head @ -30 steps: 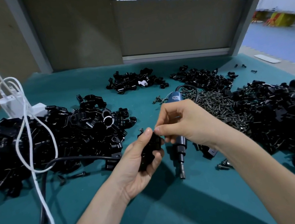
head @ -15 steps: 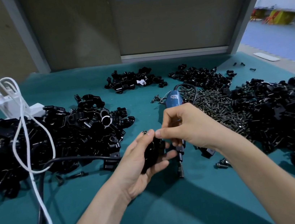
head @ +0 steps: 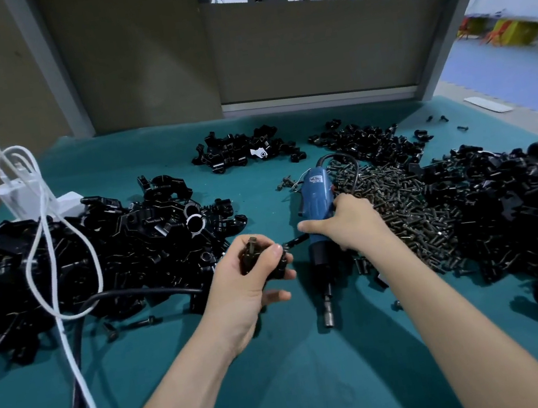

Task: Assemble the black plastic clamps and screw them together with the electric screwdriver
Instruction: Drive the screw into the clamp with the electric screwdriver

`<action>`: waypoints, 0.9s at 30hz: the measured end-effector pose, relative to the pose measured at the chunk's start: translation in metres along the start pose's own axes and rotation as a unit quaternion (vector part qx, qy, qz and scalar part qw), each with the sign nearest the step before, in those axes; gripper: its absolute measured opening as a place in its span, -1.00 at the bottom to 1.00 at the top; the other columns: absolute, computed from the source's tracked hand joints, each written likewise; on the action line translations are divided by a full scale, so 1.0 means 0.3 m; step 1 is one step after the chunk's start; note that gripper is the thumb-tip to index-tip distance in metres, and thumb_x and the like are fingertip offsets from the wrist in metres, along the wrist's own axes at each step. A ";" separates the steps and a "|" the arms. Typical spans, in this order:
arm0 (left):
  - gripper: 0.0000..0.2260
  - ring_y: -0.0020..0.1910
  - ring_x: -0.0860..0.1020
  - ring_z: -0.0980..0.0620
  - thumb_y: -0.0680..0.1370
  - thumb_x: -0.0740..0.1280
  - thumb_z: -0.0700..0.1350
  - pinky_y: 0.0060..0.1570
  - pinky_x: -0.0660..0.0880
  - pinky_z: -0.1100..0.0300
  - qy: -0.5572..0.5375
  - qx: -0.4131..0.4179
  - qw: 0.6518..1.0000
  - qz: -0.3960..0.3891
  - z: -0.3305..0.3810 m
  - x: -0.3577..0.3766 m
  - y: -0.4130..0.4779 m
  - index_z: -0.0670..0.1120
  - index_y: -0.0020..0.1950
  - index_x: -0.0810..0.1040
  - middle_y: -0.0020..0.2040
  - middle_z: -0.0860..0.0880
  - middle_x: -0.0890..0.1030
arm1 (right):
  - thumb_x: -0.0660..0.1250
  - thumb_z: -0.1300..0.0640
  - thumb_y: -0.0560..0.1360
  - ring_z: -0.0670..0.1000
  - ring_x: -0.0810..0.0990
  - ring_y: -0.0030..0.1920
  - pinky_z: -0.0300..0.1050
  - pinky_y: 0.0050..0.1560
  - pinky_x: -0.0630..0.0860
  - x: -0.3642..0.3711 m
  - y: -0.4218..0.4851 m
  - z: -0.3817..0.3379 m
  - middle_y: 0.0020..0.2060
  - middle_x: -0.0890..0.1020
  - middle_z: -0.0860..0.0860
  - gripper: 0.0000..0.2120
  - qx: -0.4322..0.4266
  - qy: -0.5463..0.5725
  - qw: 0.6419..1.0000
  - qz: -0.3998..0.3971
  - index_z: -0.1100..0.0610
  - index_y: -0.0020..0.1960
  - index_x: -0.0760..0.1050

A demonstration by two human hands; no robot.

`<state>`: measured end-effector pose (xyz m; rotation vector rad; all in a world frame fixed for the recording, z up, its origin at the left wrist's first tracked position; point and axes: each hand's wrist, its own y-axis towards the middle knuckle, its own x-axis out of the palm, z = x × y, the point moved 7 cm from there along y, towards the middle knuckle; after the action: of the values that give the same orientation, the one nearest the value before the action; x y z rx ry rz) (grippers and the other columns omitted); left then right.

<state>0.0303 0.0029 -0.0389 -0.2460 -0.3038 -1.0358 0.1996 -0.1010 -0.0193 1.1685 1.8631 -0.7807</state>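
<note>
Left hand (head: pixel 247 283) grips black clamp (head: pixel 250 257), centre of scene. Right hand (head: pixel 350 223) curled round blue electric screwdriver (head: pixel 315 194), bit pointing near. Screw pile (head: pixel 406 205) just right.

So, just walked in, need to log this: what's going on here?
A person works at a teal table. The left hand holds a black clamp; the right hand grips the blue electric screwdriver, whose bit is not yet on the clamp. Piles of clamp parts and screws lie around.
</note>
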 end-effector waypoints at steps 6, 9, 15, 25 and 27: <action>-0.88 -0.32 0.63 0.05 0.51 0.37 -0.28 -0.50 0.51 0.22 0.128 0.060 0.990 0.017 0.005 -0.020 0.004 -0.13 -0.13 0.45 -0.33 0.00 0.62 | 0.48 -0.10 0.29 0.01 0.52 -0.36 -0.20 -0.40 0.37 0.001 0.035 0.007 -0.27 0.58 0.04 -0.60 0.042 0.148 0.987 -0.051 0.18 -0.06 0.52; -0.84 -0.30 0.63 0.01 0.49 0.40 -0.27 -0.47 0.55 0.16 0.196 0.088 0.976 0.039 0.007 -0.032 0.004 -0.11 -0.16 0.44 -0.36 0.02 0.58 | 0.44 -0.02 0.37 -0.03 0.54 -0.50 -0.28 -0.49 0.46 -0.035 0.002 -0.010 -0.38 0.63 0.06 -0.62 0.076 0.419 0.897 -0.118 0.23 0.02 0.48; -0.79 -0.28 0.64 -0.17 0.46 0.44 -0.23 -0.40 0.62 -0.02 0.223 0.092 0.968 0.076 0.001 -0.043 0.002 0.00 -0.23 0.44 -0.25 -0.15 0.61 | 0.35 0.26 0.43 0.21 0.68 -0.19 0.00 -0.22 0.67 -0.162 -0.032 -0.197 0.02 0.51 0.24 -0.70 -0.011 0.802 0.585 -0.124 0.16 0.12 0.36; -0.79 -0.24 0.64 -0.18 0.46 0.44 -0.28 -0.33 0.61 0.15 0.170 0.082 0.977 0.103 -0.019 -0.080 0.022 -0.04 -0.23 0.47 -0.37 0.00 0.59 | 0.39 0.09 0.49 0.04 0.67 -0.21 -0.22 -0.40 0.54 -0.190 0.018 -0.203 -0.28 0.68 -0.02 -0.85 -0.055 0.812 0.578 -0.059 0.14 -0.01 0.50; -0.78 -0.16 0.61 -0.30 0.45 0.45 -0.27 -0.31 0.62 0.14 0.176 0.088 0.975 0.106 -0.018 -0.084 0.020 -0.02 -0.25 0.48 -0.29 -0.14 0.58 | 0.36 0.10 0.50 -0.03 0.60 -0.35 -0.22 -0.39 0.53 -0.181 0.021 -0.196 -0.31 0.65 -0.02 -0.83 -0.054 0.799 0.596 -0.060 0.14 -0.23 0.60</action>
<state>0.0243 0.0244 -0.0534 0.0666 -0.0440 -0.8171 0.2025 -0.0744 0.0565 1.8640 3.2646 0.8242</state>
